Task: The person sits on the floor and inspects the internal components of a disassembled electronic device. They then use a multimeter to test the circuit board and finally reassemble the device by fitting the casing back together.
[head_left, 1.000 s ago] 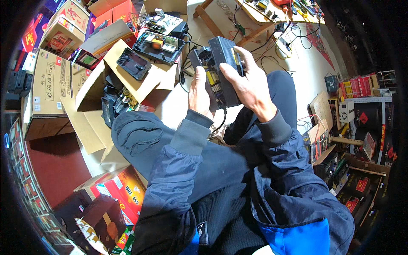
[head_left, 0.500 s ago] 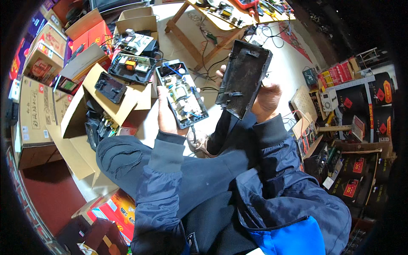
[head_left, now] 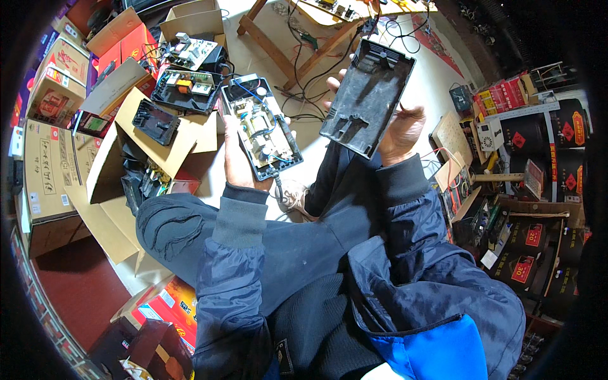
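Halves parted wider: black ribbed plastic cover (head_left: 367, 98), circuit-board tray (head_left: 259, 130).

We cannot see most of our left hand (head_left: 235, 158): it lies under the opened black plastic case half with its bare circuit board (head_left: 259, 130), and only the wrist and a fingertip at the far edge show. Our right hand (head_left: 398, 130) is partly hidden behind the empty black plastic cover shell (head_left: 367, 98). The small parts on that board are too small for us to tell apart. The light wooden bench (head_left: 297, 38) is cut off by the upper edge.
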Demonstrator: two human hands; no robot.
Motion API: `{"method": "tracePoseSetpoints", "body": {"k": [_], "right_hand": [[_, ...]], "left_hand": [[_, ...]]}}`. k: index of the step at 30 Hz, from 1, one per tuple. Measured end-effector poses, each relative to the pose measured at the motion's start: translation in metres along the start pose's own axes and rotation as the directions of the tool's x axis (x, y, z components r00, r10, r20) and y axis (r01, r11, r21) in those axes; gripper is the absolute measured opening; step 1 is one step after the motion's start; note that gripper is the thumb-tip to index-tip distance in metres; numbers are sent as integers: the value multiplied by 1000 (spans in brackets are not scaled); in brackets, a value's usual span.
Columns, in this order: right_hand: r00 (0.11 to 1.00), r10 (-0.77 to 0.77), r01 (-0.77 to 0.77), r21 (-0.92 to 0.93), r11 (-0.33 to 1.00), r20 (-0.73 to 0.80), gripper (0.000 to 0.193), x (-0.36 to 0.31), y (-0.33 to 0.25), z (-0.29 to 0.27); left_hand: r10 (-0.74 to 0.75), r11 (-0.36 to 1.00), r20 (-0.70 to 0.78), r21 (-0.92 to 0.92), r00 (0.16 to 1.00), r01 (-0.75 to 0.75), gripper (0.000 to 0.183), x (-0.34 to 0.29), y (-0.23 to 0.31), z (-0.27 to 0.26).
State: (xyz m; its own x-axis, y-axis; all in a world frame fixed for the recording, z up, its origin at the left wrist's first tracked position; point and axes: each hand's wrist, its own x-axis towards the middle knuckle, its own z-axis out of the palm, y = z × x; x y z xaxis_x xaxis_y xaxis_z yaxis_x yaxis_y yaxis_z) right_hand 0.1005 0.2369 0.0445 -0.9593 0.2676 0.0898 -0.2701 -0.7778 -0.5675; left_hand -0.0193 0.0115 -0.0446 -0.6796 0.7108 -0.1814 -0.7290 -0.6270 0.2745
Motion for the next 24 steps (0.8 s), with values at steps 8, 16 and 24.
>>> {"method": "tracePoseSetpoints", "body": {"k": [8, 16, 24], "right_hand": [[1000, -4, 2, -49, 999, -28, 109, 2, -3, 1], [997, -79, 80, -90, 993, 21, 113, 5, -13, -14], [984, -180, 106, -850, 516, 13, 70, 0, -37, 30]], "left_hand": [[-8, 1000, -11, 15, 1000, 8, 70, -1, 0, 0], [-11, 1000, -26, 12, 1000, 11, 68, -1, -1, 4], [-50, 996, 35, -66, 998, 52, 69, -3, -5, 2]]}}
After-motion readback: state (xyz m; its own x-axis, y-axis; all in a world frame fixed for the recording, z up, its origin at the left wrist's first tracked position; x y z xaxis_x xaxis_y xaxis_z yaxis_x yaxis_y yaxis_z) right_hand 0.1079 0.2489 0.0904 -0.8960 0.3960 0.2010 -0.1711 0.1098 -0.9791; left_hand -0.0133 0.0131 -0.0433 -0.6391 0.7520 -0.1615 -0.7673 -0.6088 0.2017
